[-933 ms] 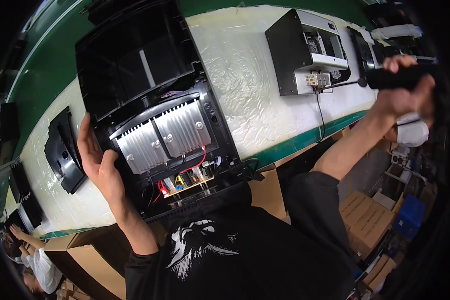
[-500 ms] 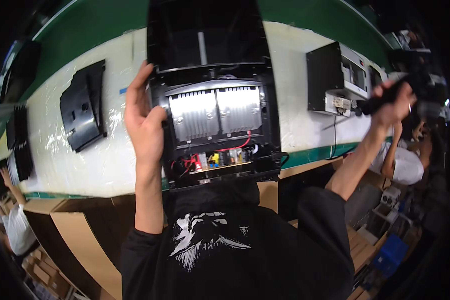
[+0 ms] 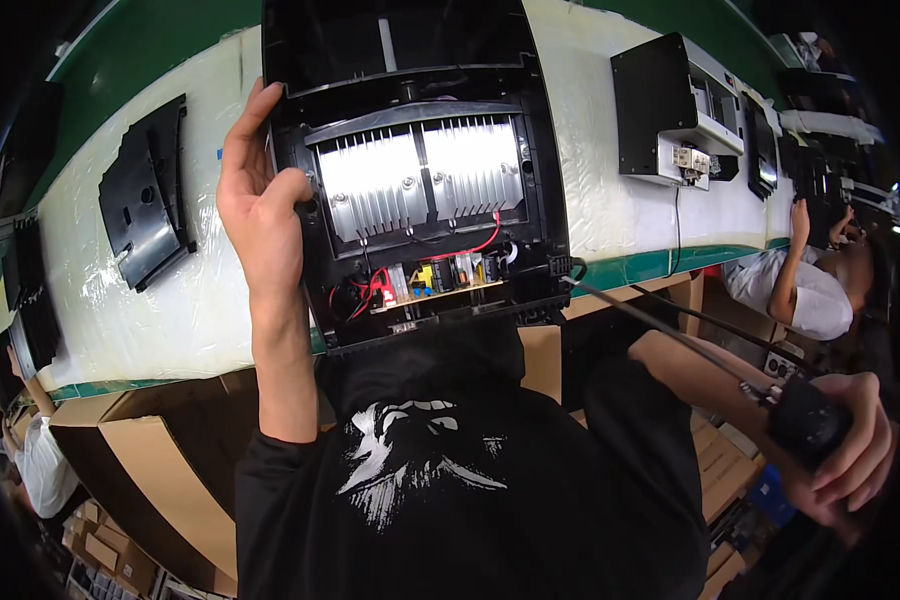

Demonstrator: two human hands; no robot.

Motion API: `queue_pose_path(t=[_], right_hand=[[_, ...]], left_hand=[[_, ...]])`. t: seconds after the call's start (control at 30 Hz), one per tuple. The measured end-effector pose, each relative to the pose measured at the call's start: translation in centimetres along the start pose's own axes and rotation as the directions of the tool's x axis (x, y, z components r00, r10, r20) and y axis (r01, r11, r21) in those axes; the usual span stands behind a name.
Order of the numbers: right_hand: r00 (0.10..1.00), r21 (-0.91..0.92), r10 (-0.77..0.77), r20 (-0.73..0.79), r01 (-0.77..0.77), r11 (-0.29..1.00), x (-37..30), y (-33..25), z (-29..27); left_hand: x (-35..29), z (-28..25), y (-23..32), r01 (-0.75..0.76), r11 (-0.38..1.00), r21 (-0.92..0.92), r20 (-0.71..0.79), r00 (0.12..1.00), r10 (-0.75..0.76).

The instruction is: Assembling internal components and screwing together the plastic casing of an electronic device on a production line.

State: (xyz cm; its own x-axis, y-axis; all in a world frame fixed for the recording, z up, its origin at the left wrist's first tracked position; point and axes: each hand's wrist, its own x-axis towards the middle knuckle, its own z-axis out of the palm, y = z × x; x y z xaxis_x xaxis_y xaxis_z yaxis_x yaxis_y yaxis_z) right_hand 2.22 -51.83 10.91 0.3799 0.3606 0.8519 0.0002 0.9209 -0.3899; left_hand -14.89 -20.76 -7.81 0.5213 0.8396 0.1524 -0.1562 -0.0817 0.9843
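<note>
My left hand (image 3: 260, 215) grips the left side of a black plastic housing (image 3: 548, 170), thumb on its near face and fingers behind the edge. Two silver finned heat sinks (image 3: 375, 190) sit in the housing's opening. Below them lies a narrow circuit board (image 3: 440, 298) with red wires and yellow and blue parts. My right hand (image 3: 855, 455) is closed around a black power screwdriver (image 3: 808, 422) at the lower right. Its long thin shaft points up and left, with the tip at the housing's lower right corner; whether it touches a screw is too small to tell.
The housing rests at the bench's (image 3: 600, 230) near edge. Black panels (image 3: 145, 200) lie to the left; a black-and-white box-shaped unit (image 3: 655, 110) stands to the right. Open cardboard cartons (image 3: 160, 450) are below the bench edge. Other people work at both sides, one in a white shirt (image 3: 800, 290).
My right hand has come down from above the bench at the right, bringing the screwdriver's tip to the housing's corner. The housing and my left hand appear slightly shifted up and left.
</note>
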Motion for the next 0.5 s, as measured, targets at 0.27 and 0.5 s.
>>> queue_pose_path(t=[0.27,0.5], right_hand=[[0.987,-0.362,0.157,-0.029,-0.157,0.919,-2.6,6.5,3.6],[0.963,-0.551,0.269,0.023,-0.213,0.807,-5.4,10.5,4.4]], left_hand=[[0.0,-0.1,-0.1,-0.007,1.0,-0.006,-0.012,1.0,0.007],[-0.1,-0.3,-0.3,-0.044,0.999,0.017,0.003,0.999,0.044]])
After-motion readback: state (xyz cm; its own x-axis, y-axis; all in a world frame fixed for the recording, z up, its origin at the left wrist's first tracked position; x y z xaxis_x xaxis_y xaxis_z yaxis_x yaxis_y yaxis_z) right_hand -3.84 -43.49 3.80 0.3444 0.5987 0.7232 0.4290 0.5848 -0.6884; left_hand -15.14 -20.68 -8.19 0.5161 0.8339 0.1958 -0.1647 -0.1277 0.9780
